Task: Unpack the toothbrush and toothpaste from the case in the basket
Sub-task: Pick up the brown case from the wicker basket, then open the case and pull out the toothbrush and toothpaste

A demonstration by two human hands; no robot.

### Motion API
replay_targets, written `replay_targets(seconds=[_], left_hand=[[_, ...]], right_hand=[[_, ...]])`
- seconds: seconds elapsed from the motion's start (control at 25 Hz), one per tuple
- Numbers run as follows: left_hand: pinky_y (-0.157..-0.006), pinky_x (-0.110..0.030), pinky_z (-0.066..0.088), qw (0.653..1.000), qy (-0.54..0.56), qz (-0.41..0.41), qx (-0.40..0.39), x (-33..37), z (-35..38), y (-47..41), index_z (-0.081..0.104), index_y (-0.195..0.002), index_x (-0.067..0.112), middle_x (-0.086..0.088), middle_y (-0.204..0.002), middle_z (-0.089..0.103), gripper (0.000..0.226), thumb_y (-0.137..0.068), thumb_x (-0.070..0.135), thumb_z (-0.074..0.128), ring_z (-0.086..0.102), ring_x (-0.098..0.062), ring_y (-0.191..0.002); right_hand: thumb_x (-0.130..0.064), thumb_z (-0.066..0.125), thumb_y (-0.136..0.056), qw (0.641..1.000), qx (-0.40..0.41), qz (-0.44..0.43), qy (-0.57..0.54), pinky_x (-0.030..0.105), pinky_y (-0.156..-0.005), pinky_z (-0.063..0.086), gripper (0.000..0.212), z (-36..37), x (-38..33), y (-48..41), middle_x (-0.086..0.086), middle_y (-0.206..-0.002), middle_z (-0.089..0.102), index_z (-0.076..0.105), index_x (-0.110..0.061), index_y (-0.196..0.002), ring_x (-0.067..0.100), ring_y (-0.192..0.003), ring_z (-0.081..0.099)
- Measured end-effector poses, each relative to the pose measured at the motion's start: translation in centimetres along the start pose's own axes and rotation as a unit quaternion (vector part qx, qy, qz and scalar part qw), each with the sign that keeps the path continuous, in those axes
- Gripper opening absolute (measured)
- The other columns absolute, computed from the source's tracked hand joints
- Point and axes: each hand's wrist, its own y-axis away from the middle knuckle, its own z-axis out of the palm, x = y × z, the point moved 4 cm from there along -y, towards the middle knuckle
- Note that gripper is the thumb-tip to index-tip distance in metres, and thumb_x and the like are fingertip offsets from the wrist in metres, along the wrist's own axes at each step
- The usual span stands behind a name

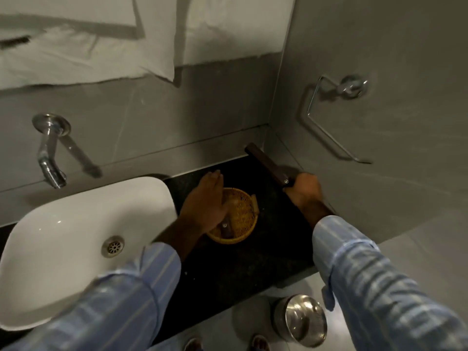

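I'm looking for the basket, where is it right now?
In the head view the basket sits on the dark counter right of the sink, under the left hand.

sleeves (379,282): lt blue w/ pale stripes, long, cuffed | hands bare | feet at btm edge, blurry

Dim grey-tiled walls (367,34) enclose a black counter (240,262), white sink (63,236) and chrome tap (49,153).

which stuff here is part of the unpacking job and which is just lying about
Job: round yellow woven basket; long dark brown case part in right hand; left hand over the basket.
Lying about: white ceramic sink; chrome tap; steel bin.
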Motion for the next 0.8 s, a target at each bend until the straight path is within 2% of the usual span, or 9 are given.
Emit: replay_targets(seconds=[0.12, 0.28, 0.36, 0.44, 0.48, 0.52, 0.64, 0.76, 0.8], left_hand=[[-0.119, -0.045, 0.025, 0.997, 0.048, -0.016, 0.052, 1.2, -7.1, -3.3, 0.025, -0.153, 0.006, -0.016, -0.161, 0.025, 0.081, -0.093, 0.055, 0.049, 0.023, -0.032, -0.149], [-0.116, -0.047, 0.03, 0.97, 0.221, -0.071, 0.066, 2.8, -15.8, -6.5, 0.033, -0.15, 0.012, -0.013, -0.154, 0.038, 0.069, -0.095, 0.049, 0.052, 0.038, -0.033, -0.14], [-0.102, -0.045, 0.042, 0.922, 0.376, -0.066, 0.065, 3.5, -19.4, -7.3, 0.048, -0.139, 0.014, -0.007, -0.125, 0.055, 0.051, -0.097, 0.043, 0.054, 0.054, -0.024, -0.114], [-0.079, -0.039, 0.057, 0.851, 0.519, -0.049, 0.065, 4.1, -22.2, -7.3, 0.062, -0.117, 0.006, -0.015, -0.107, 0.062, 0.032, -0.099, 0.031, 0.056, 0.06, -0.025, -0.09], [-0.077, -0.038, 0.06, 0.835, 0.545, -0.049, 0.058, 4.2, -23.2, -7.3, 0.065, -0.114, -0.002, -0.023, -0.108, 0.066, 0.032, -0.098, 0.025, 0.058, 0.063, -0.029, -0.088], [-0.081, -0.041, 0.06, 0.831, 0.552, -0.045, 0.051, 4.2, -24.1, -7.3, 0.065, -0.114, -0.007, -0.028, -0.111, 0.068, 0.033, -0.097, 0.021, 0.06, 0.066, -0.034, -0.09], [-0.095, -0.05, 0.056, 0.823, 0.567, -0.007, 0.032, 4.5, -26.5, -7.1, 0.064, -0.114, -0.014, -0.031, -0.108, 0.068, 0.034, -0.093, 0.014, 0.064, 0.065, -0.037, -0.096], [-0.085, -0.038, 0.062, 0.834, 0.551, 0.022, 0.027, 5.0, -28.3, -7.2, 0.069, -0.102, -0.009, -0.021, -0.095, 0.074, 0.028, -0.092, 0.016, 0.065, 0.072, -0.031, -0.092], [-0.079, -0.033, 0.063, 0.831, 0.555, 0.021, 0.031, 5.2, -28.6, -7.3, 0.071, -0.101, -0.007, -0.021, -0.097, 0.076, 0.025, -0.092, 0.015, 0.066, 0.075, -0.029, -0.09]], right_hand=[[-0.022, 0.069, -0.08, 0.998, 0.018, -0.043, -0.03, 0.033, -0.079, 0.054, 0.03, -4.3, -3.0, 0.7, 0.019, -0.102, 0.075, 0.075, -0.009, -0.106, 0.038, -0.099, 0.07], [-0.023, 0.072, -0.079, 0.991, 0.053, -0.115, -0.037, 0.023, -0.071, 0.044, 0.029, -10.2, -7.2, 1.5, 0.012, -0.097, 0.078, 0.077, -0.019, -0.107, 0.028, -0.096, 0.072], [-0.021, 0.071, -0.079, 0.985, 0.076, -0.15, -0.04, 0.025, -0.072, 0.05, 0.022, -12.8, -9.0, 2.1, 0.008, -0.09, 0.077, 0.078, -0.02, -0.099, 0.026, -0.089, 0.072], [-0.02, 0.071, -0.077, 0.977, 0.103, -0.177, -0.06, 0.031, -0.071, 0.053, 0.017, -15.1, -10.3, 3.0, 0.007, -0.083, 0.076, 0.079, -0.018, -0.092, 0.024, -0.083, 0.072], [-0.019, 0.071, -0.076, 0.974, 0.11, -0.188, -0.063, 0.031, -0.07, 0.053, 0.016, -15.9, -10.9, 3.4, 0.007, -0.081, 0.076, 0.078, -0.016, -0.089, 0.023, -0.081, 0.071], [-0.018, 0.07, -0.076, 0.972, 0.113, -0.198, -0.064, 0.032, -0.069, 0.053, 0.015, -16.7, -11.4, 3.7, 0.008, -0.079, 0.075, 0.078, -0.015, -0.088, 0.022, -0.079, 0.071], [-0.017, 0.068, -0.077, 0.966, 0.116, -0.224, -0.062, 0.035, -0.072, 0.057, 0.015, -18.4, -12.3, 4.6, 0.005, -0.081, 0.075, 0.077, -0.016, -0.088, 0.02, -0.078, 0.07], [-0.013, 0.065, -0.078, 0.956, 0.125, -0.258, -0.067, 0.038, -0.074, 0.057, 0.017, -19.3, -12.9, 5.0, 0.004, -0.084, 0.075, 0.077, -0.016, -0.091, 0.02, -0.078, 0.068], [-0.012, 0.065, -0.078, 0.953, 0.127, -0.265, -0.074, 0.038, -0.074, 0.057, 0.018, -19.6, -13.0, 5.1, 0.004, -0.085, 0.075, 0.076, -0.016, -0.091, 0.019, -0.078, 0.067]])
